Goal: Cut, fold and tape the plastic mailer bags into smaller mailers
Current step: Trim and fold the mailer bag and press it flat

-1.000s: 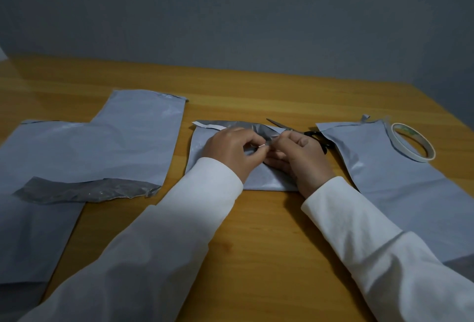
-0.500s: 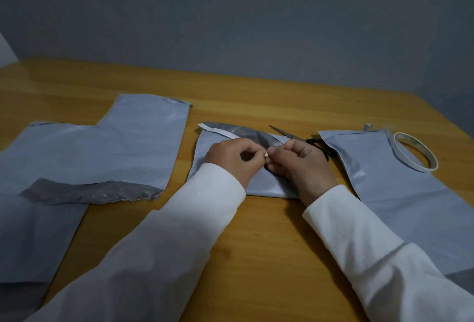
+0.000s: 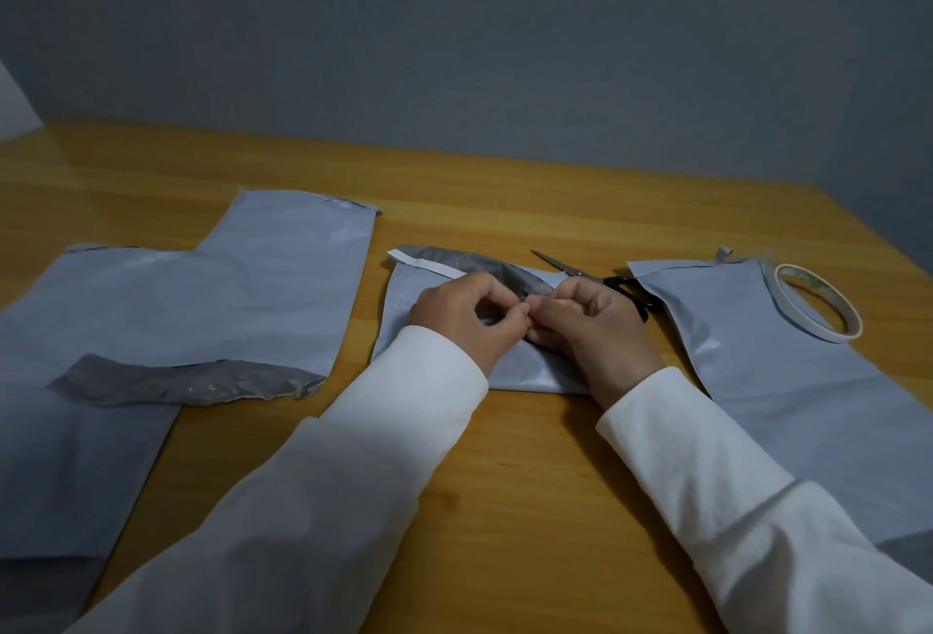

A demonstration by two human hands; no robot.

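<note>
Between both hands' fingers [image 3: 516, 316], pinched, sits the small mailer's [image 3: 404, 325] flap.

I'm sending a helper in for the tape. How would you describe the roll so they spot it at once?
Start at the wooden table and go to its right side, beyond the right hand and the black-handled scissors. There the tape roll lies flat, half on the right-hand grey mailer bag. It is the only ring-shaped, white thing among flat grey plastic sheets.
</note>
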